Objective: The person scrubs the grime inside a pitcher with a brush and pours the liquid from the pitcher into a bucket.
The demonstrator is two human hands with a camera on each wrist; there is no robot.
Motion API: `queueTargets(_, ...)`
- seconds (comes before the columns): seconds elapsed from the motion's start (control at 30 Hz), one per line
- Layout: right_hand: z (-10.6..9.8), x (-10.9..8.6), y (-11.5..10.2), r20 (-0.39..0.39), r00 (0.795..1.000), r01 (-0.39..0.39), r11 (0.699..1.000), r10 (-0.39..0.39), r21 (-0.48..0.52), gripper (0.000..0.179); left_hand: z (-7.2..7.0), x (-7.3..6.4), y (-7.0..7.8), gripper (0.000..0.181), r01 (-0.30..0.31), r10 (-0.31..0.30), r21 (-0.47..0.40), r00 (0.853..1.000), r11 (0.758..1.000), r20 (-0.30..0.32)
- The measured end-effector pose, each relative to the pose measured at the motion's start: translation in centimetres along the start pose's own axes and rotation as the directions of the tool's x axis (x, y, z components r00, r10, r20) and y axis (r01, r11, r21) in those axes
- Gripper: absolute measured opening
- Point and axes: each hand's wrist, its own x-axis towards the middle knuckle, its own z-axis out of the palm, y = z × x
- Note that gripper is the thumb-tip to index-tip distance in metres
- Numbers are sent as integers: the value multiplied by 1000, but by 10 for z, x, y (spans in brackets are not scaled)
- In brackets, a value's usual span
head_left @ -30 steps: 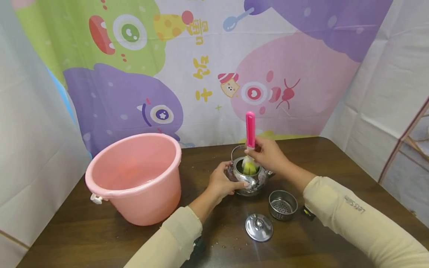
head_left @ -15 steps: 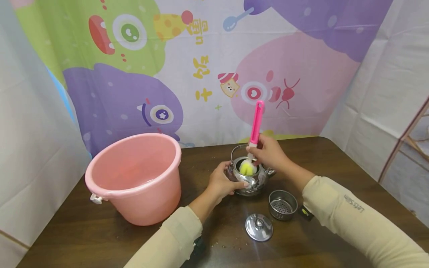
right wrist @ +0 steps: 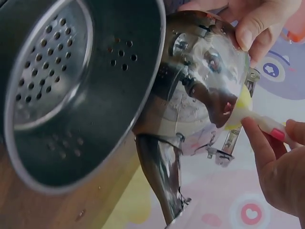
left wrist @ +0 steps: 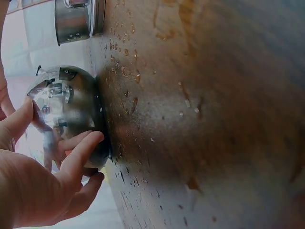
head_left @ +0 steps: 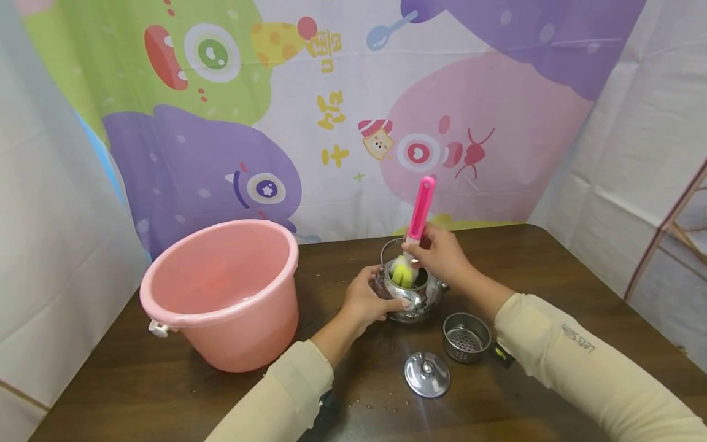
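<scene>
A shiny metal teapot (head_left: 422,302) stands uncovered on the table, its bail handle raised behind the opening. My left hand (head_left: 364,299) grips it from the left, thumb on the front; in the left wrist view, fingers spread along the rounded teapot (left wrist: 78,107). From above, my right hand (head_left: 446,253) pinches the white neck of a sponge brush (head_left: 422,209) with a pink handle, tilted to the right. Its yellow and white sponge head (head_left: 404,274) sits in the teapot's mouth, the lower part hidden inside. The spout (right wrist: 159,179) shows in the right wrist view.
Close in front of the teapot lie a perforated metal strainer (head_left: 466,355) and a knobbed lid (head_left: 427,376). A large pink bucket (head_left: 240,334) occupies the left side. Water drops (left wrist: 136,76) dot the wooden table (head_left: 364,423). A printed cloth (head_left: 342,202) hangs behind.
The brush first tilted right and rose a little, then dipped again, its sponge head shifting left within the teapot's mouth. My left hand and the teapot have stayed in place.
</scene>
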Motion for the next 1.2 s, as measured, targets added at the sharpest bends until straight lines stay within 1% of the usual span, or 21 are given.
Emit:
queueTargets(0.1,-3,-1,0,23,995,103,992,-102,-79,17,0,0,0,84,-1,1,0,1000,1000,1)
queueTargets(0.2,-6,-2,-2,61,976,217,962,-210,-168,13,0,0,0,84,-1,1,0,1000,1000,-1)
queueTargets(0.27,-8,-1,-3,88,963,267,939,-253,-219,12,0,0,0,84,-2,2,0,1000,1000,-3)
queueTargets(0.3,-9,-1,-4,100,961,275,932,-258,-237,12,0,0,0,84,-2,2,-1,1000,1000,-4)
queueTargets(0.37,-10,0,-6,122,965,256,933,-232,-251,12,0,0,0,84,-1,1,-3,1000,1000,-4)
queueTargets(0.43,-11,1,-8,136,975,205,947,-176,-247,12,0,0,0,83,-1,1,-3,1000,1000,-5)
queueTargets(0.5,-12,3,-10,138,984,139,965,-109,-224,13,0,0,1,84,-1,1,-2,1000,1000,-6)
queueTargets(0.6,-12,4,-9,121,992,47,987,-28,-157,14,0,-1,1,84,1,-1,0,1000,1000,-8)
queueTargets(0.7,-10,5,-6,89,995,-25,996,32,-88,15,0,0,1,85,7,-7,2,1000,1000,-7)
queueTargets(0.77,-8,6,-5,68,995,-77,997,78,-29,17,0,0,1,85,12,-12,7,1000,1000,-6)
queueTargets(0.87,-5,5,-3,37,990,-141,988,139,56,22,0,-1,2,85,16,-16,9,1000,1000,-4)
queueTargets(0.93,-2,5,-2,20,987,-158,982,156,106,25,0,-2,2,85,13,-13,12,1000,1000,-3)
queueTargets(1.0,0,4,0,8,988,-153,980,153,127,27,0,-2,2,85,12,-12,10,1000,1000,-3)
queueTargets(1.07,1,3,1,0,991,-133,983,134,127,27,0,-2,2,85,12,-12,9,1000,1000,-3)
queueTargets(1.2,2,2,3,-12,998,-65,995,66,73,25,0,-2,2,85,14,-14,6,1000,1000,-2)
